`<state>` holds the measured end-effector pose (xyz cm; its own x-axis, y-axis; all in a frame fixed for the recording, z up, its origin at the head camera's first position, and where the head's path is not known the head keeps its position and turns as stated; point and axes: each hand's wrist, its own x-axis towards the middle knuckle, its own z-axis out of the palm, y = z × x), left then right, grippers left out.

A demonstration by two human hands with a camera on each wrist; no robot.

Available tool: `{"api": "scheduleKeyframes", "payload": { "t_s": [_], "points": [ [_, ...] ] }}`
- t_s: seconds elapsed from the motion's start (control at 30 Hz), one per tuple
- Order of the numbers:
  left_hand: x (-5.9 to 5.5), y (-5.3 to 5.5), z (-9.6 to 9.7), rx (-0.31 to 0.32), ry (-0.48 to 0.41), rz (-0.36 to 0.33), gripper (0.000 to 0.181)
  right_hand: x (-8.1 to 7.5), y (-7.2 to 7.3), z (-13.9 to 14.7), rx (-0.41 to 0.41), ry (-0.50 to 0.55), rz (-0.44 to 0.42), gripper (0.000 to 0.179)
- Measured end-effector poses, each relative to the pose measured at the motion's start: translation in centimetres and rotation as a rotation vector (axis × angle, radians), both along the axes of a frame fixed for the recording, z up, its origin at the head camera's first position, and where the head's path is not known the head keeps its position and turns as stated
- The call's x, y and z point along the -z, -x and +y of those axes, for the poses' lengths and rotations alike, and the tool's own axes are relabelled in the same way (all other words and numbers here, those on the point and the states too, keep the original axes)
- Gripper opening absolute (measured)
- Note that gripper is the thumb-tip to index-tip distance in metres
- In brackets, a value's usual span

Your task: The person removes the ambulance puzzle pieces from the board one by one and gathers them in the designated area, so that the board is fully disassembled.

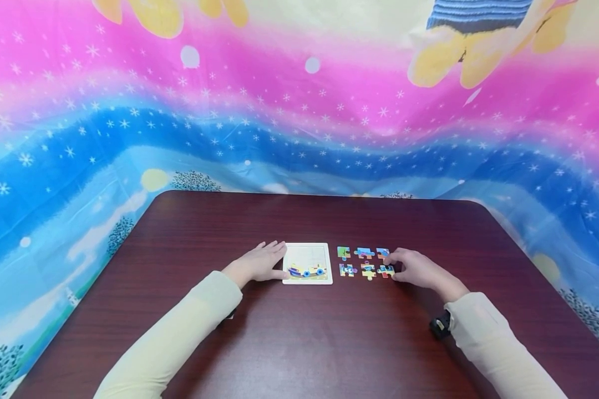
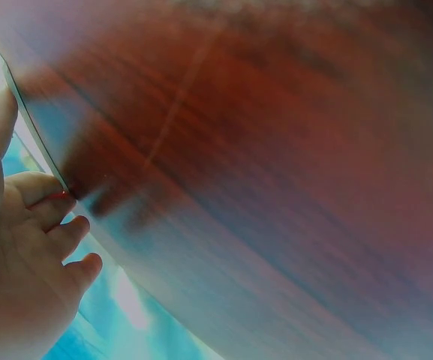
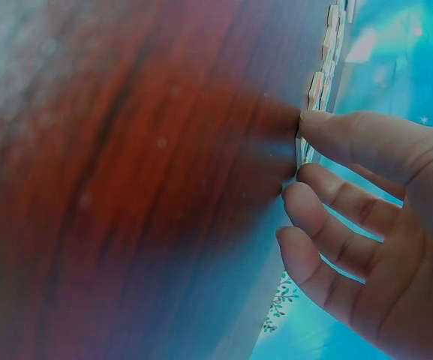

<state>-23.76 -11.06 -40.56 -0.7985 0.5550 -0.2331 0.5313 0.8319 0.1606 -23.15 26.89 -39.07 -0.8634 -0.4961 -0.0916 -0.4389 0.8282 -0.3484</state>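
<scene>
Right of puzzle board [image 1: 304, 256], pinch probably light pieces [image 1: 348, 270] by edges, with left hand [image 1: 260, 262] released, grip of right hand [image 1: 419, 270] unclear.

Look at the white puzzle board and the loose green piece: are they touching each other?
Apart. In the head view, a narrow strip of dark table shows between the white puzzle board's right edge and the green piece.

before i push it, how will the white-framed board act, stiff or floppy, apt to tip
Likely stiff: the white-framed board has straight edges and lies flat. Probably not apt to tip, being low and broad. It may slide fairly easily, as the table looks smooth and glossy.
</scene>
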Motion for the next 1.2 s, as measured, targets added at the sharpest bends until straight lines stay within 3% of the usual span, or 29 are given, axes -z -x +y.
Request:
{"api": "scheduleKeyframes", "payload": {
  "t_s": [0.63, 0.83, 1.0, 1.2],
  "points": [
    [-0.4, -0.3, 0.1, -0.006, -0.008, -0.012, 0.079, -0.1, -0.1, -0.1, 0.021, -0.004, -0.009, 0.028],
    [-0.3, -0.2, 0.0, -0.010, 0.003, -0.011, 0.079, -0.6, 0.5, -1.0, 0.041, 0.051, -0.002, 0.029],
    [-0.2, -0.1, 0.0, -0.011, 0.000, -0.016, 0.079, -1.2, 1.0, -3.4, -0.022, 0.077, 0.041, 0.029],
    [-0.4, -0.2, 0.1, -0.006, -0.002, -0.016, 0.079, -1.6, 1.3, -7.8, -0.169, 0.080, 0.119, 0.026]
  ]
}}
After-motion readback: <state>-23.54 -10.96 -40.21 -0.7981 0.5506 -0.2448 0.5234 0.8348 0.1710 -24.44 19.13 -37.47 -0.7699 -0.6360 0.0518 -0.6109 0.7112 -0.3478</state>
